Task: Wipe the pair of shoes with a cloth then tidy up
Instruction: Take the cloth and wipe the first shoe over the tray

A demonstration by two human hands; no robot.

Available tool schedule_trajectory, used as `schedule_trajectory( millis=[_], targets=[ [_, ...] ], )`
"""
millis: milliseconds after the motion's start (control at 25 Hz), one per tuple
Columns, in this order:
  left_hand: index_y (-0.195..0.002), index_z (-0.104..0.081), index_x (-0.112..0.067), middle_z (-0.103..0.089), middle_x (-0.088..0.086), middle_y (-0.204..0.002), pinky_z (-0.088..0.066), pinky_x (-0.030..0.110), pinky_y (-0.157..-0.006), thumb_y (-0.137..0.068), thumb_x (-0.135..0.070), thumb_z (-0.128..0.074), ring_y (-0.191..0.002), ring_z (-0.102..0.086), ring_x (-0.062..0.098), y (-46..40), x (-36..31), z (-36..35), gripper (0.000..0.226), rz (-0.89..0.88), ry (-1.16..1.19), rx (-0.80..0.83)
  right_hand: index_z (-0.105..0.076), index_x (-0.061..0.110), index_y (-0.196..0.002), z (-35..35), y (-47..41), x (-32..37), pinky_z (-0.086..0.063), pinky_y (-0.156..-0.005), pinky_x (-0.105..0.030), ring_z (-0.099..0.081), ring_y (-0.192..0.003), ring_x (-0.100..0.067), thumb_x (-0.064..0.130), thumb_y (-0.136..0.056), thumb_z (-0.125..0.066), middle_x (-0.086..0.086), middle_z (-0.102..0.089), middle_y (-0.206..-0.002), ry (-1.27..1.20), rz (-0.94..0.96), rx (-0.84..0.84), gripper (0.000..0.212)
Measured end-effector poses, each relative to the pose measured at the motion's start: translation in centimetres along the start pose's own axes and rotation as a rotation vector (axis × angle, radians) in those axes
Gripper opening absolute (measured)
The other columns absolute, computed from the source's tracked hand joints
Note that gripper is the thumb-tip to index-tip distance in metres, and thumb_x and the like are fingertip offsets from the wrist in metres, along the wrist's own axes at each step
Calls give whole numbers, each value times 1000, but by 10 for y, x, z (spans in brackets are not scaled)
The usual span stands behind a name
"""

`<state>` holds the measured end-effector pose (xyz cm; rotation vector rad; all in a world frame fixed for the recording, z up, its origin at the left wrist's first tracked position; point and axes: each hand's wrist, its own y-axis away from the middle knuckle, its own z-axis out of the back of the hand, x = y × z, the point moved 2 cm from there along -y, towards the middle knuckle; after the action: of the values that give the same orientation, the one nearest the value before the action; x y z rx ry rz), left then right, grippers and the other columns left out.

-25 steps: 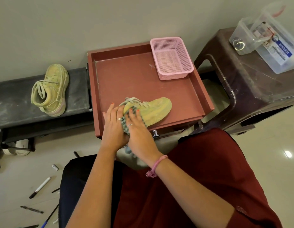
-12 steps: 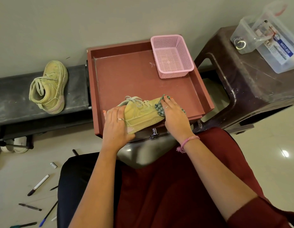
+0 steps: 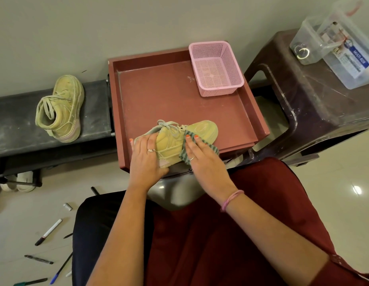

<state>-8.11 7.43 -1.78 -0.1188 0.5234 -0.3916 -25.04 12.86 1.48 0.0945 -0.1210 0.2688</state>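
A yellow-green shoe [image 3: 200,131] lies on its side at the front of the red tray [image 3: 159,91], toe pointing right. My left hand [image 3: 147,159] presses flat on its heel end, holding it steady. My right hand [image 3: 204,157] presses a green striped cloth [image 3: 186,155] against the shoe's middle, fingers spread over the cloth. The other yellow-green shoe [image 3: 62,109] stands upright on the dark bench [image 3: 14,124] to the left.
An empty pink mesh basket [image 3: 215,69] sits in the tray's back right corner. A brown plastic stool [image 3: 315,104] at right carries clear plastic boxes [image 3: 334,44]. Several pens and markers [image 3: 48,232] lie on the floor at lower left. My lap is below the tray.
My right hand with the cloth swept from the shoe's heel to its toe, then came back to the middle. My left hand stayed on the heel end.
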Motion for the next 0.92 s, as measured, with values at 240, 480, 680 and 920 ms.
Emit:
schedule_trajectory(
  millis=[240,480,680,920],
  targets=[
    [-134,-35,-12,-48,9,-124,-24,64,-109,-51,-20,-81,-116,-41,28,3,-6,-2,96,5,7,-17,-23,6,-148,27,-38,-62,-15,-116,-29,-23,-142,-22,-5,-91,-44,-10,-23,-156,-89,-258,-67,62],
    [-135,-35,-12,-48,10,-124,-24,64,-109,-49,-21,-80,-115,-40,27,2,-5,-2,97,4,-8,-5,-27,4,-147,23,-28,-39,-11,-115,-25,-22,-143,-21,-9,-88,-45,-10,-25,-155,-147,-98,-41,63],
    [-135,-35,-12,-48,10,-125,-32,60,-105,-51,-26,-77,-114,-42,28,0,-3,-2,96,2,-5,-8,-29,3,-146,26,-45,-58,-12,-116,-28,-25,-142,-22,-10,-88,-43,-12,-27,-153,-70,-150,-35,61],
    [-135,-36,-13,-47,7,-125,-34,59,-104,-51,-28,-77,-114,-41,27,0,-2,-3,95,5,-15,-2,-30,10,-147,20,-41,-76,-14,-115,-27,-23,-143,-18,-13,-87,-40,-5,-28,-154,-188,-222,-38,65]
  ],
)
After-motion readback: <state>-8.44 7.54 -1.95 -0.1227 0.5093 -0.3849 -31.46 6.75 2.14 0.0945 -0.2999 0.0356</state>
